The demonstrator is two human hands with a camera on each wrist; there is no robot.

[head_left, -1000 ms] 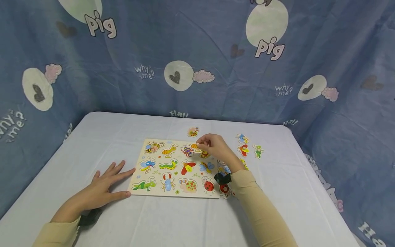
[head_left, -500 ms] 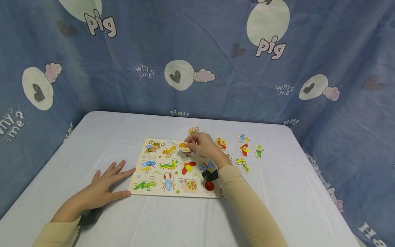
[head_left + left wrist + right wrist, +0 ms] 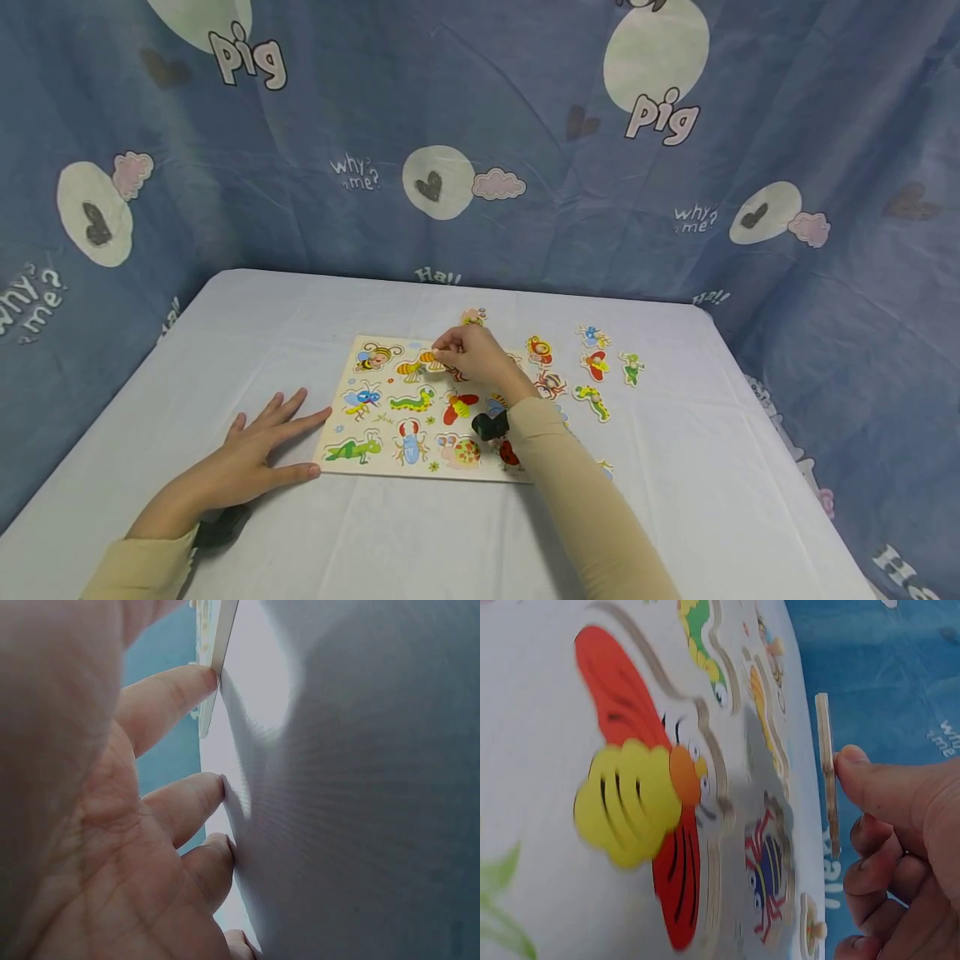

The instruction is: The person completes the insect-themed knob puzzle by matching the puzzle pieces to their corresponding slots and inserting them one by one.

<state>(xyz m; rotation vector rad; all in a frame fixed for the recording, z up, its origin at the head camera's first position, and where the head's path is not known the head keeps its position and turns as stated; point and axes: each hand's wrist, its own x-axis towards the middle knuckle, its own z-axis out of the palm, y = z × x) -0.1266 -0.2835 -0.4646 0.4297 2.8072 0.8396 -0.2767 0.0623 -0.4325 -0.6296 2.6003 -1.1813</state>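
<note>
A wooden insect puzzle board (image 3: pixel 386 421) lies on the white table. My right hand (image 3: pixel 480 358) pinches an orange-yellow striped puzzle piece (image 3: pixel 429 361) by its knob, above the board's top row, overlapping the yellow ant-like picture there. Seen edge-on in the right wrist view, the thin wooden piece (image 3: pixel 825 765) stands clear of the board, with my thumb (image 3: pixel 877 787) against its back. My left hand (image 3: pixel 247 458) lies spread on the table, its index finger and thumb at the board's left edge. A bee piece (image 3: pixel 377 357) sits in the top left recess.
Loose pieces lie right of the board: a caterpillar (image 3: pixel 592 402), a spider (image 3: pixel 551 384), a butterfly (image 3: pixel 538 351), a red-winged bug (image 3: pixel 595 366) and a green insect (image 3: pixel 631 368). A snail piece (image 3: pixel 473 317) is behind the board. A blue printed curtain (image 3: pixel 480 242) hangs beyond.
My right hand has carried the striped piece leftward along the board's top row, from over the butterfly picture past the spider to the ant-like picture. My left hand has stayed in place.
</note>
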